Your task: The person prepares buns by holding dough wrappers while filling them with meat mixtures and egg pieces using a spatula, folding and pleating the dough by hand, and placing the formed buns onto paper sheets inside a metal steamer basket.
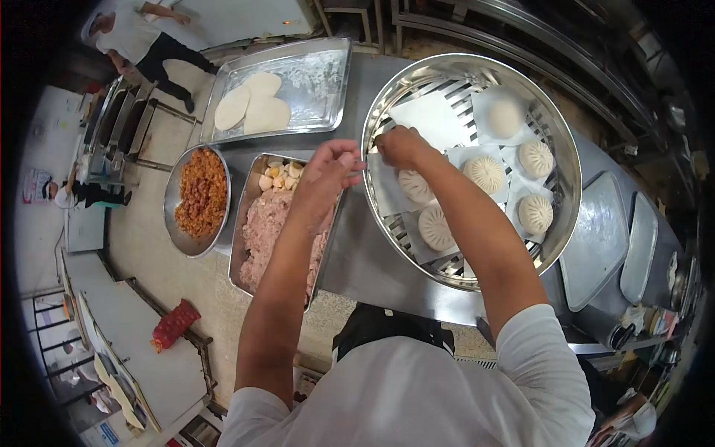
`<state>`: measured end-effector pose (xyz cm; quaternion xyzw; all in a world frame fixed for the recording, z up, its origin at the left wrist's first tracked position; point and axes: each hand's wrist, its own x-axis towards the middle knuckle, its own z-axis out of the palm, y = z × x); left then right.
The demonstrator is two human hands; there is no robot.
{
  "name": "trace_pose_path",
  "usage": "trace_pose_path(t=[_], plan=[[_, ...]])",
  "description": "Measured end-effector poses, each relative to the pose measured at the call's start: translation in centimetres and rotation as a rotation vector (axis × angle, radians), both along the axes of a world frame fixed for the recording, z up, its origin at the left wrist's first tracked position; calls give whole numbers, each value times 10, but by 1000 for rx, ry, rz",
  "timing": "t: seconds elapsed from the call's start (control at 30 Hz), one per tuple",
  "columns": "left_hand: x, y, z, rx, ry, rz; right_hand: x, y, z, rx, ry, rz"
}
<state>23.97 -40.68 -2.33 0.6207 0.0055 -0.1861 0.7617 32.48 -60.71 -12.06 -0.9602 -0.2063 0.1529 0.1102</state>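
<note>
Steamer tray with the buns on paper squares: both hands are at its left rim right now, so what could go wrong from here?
1. The right forearm hangs low over the shaped buns; dropping it could flatten one.
2. The loose paper square by the right hand could fold or slide against a neighbour.
3. The left hand hovers over the meat filling tray, so a bump may spill some.

Steamer tray (560, 141) shiny metal; liners (428, 119) matt paper.

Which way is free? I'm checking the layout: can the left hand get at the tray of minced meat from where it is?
Probably yes: the left hand hovers right above the minced meat tray, nothing between them.
</note>
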Motion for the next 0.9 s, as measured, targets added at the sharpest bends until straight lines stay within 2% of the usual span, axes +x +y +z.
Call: trace_pose_path(t=[0.07,0.27,0.5,0.6,0.7,0.77,0.9], plan=[[-2,-7,-2,-31,4,-44,0,-2,5,32,94,-22],[0,-11,-16,-195,68,7,-4,5,5,-76,32,73],[-2,-24,-38,-255,116,120,6,7,-3,8,68,26],[-5,-24,-44,-258,112,103,6,8,-5,-22,51,44],[-6,-20,-43,-278,124,129,-3,10,-4,9,-77,-12],[-6,-16,-41,-288,158,185,-10,12,-2,-39,-183,-168],[-5,-10,-40,-280,138,192,2,7,-6,-91,-148,-100]])
